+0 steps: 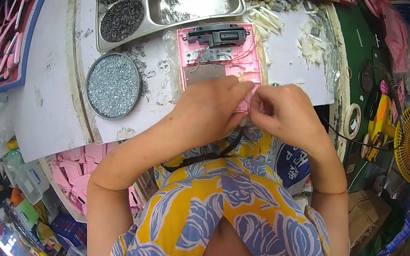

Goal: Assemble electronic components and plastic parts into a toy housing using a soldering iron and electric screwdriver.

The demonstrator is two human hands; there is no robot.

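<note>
Fingertips of both hands meet over the near edge of a pink plastic case (222, 60) — the left hand (207, 110) curls its fingers shut on that edge, while the right hand (283, 113) pinches a small pink piece (253, 92) between thumb and forefinger, touching the left fingers. The case lies open on the white worktop (53, 54), showing a black part (217, 34) and thin red wires inside. Just left of it sits a round tin of silvery screws (113, 85); behind it — a steel tray (196, 1) with dark springs. White plastic bits (311, 46) lie scattered to the right.
</note>
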